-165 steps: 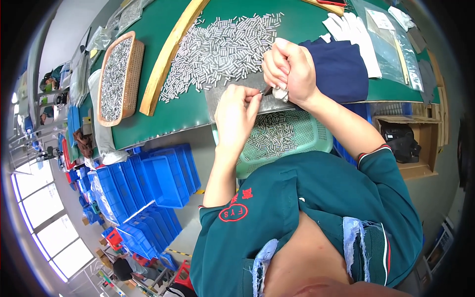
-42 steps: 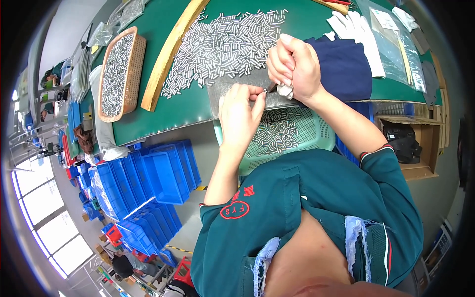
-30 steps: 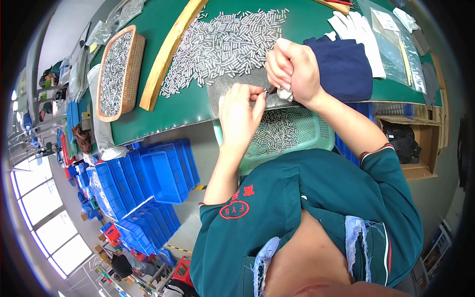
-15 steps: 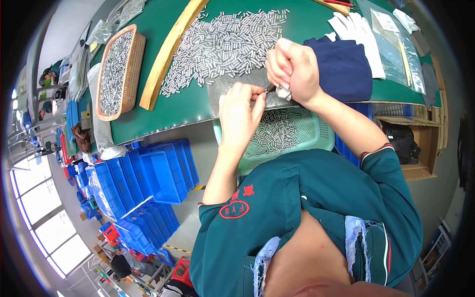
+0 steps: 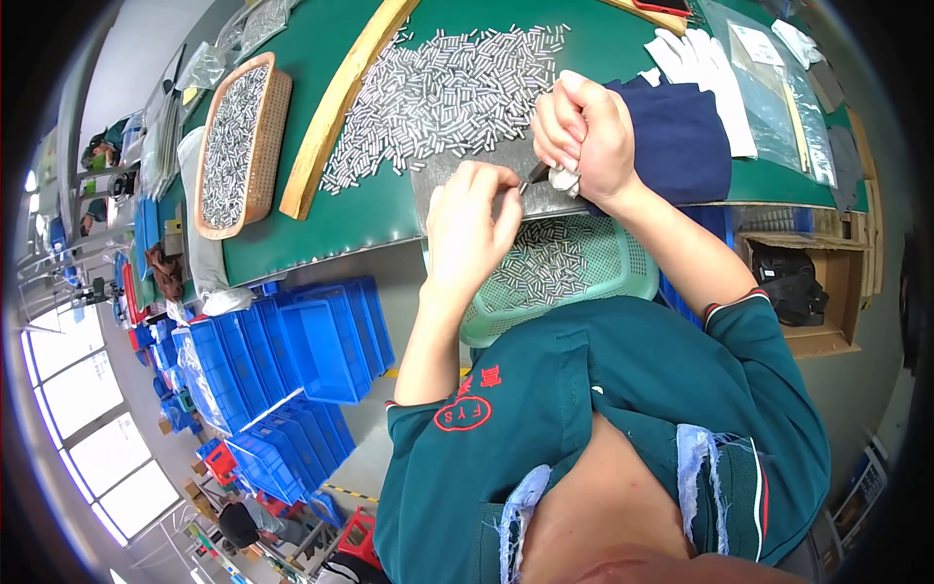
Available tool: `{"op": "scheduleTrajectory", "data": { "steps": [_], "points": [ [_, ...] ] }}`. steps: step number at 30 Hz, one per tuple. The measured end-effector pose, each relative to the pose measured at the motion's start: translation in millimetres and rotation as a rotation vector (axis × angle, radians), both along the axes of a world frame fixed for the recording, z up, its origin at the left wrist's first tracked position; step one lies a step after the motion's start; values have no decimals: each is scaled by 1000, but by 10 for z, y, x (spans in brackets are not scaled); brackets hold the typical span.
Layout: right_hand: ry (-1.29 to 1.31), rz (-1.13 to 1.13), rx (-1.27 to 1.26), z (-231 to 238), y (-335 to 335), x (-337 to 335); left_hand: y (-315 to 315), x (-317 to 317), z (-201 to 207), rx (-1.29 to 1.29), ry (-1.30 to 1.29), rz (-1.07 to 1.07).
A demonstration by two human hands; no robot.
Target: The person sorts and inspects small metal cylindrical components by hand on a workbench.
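My left hand (image 5: 471, 222) is closed, thumb and fingertips pinching a small silver metal pin (image 5: 522, 187) over a grey metal plate (image 5: 435, 175) at the table's near edge. Just to the right, my right hand (image 5: 591, 136) is wrapped round a tool bound in white cloth (image 5: 564, 181). The tool's dark tip points at the pin, and its kind is hidden in my fist. A big pile of such pins (image 5: 448, 92) lies beyond the plate. Below my hands, a green plastic basket (image 5: 637, 258) holds many more pins.
A wooden bar (image 5: 341, 112) borders the pile on the left, with a tan basket of pins (image 5: 275, 136) past it. Dark blue cloth (image 5: 681, 141) and white gloves (image 5: 715, 83) lie right. Blue bins (image 5: 326, 350) stand lower left, and an open cardboard box (image 5: 832, 321) lower right.
My right hand has shifted slightly right, and the cloth-bound tool has drawn a little away from the pin. My left fingers still pinch the pin, which is tilted differently.
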State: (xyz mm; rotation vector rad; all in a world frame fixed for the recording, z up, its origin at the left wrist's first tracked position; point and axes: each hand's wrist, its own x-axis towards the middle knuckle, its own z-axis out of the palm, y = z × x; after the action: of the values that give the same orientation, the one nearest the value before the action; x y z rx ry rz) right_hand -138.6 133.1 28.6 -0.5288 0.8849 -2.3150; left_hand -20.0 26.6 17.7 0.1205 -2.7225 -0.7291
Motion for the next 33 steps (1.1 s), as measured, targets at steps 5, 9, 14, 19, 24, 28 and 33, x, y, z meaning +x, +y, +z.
{"op": "scheduleTrajectory", "data": {
  "steps": [5,9,14,19,24,28,33],
  "points": [
    [17,48,4,12,-1,-4,32,6,-37,-17,42,71],
    [-3,63,13,23,5,-4,36,0,-64,41,51,73],
    [-29,57,-12,6,8,-12,39,1,-71,51,44,88],
    [5,69,-10,-3,-2,38,47,29,-91,117,-40,119],
    [168,92,34,-5,-8,89,41,32,-76,103,-43,99],
    [30,54,6,-8,-7,47,27,31,-90,121,-51,96],
    [27,36,1,6,3,21,38,45,-93,129,-34,89]
  ]
}}
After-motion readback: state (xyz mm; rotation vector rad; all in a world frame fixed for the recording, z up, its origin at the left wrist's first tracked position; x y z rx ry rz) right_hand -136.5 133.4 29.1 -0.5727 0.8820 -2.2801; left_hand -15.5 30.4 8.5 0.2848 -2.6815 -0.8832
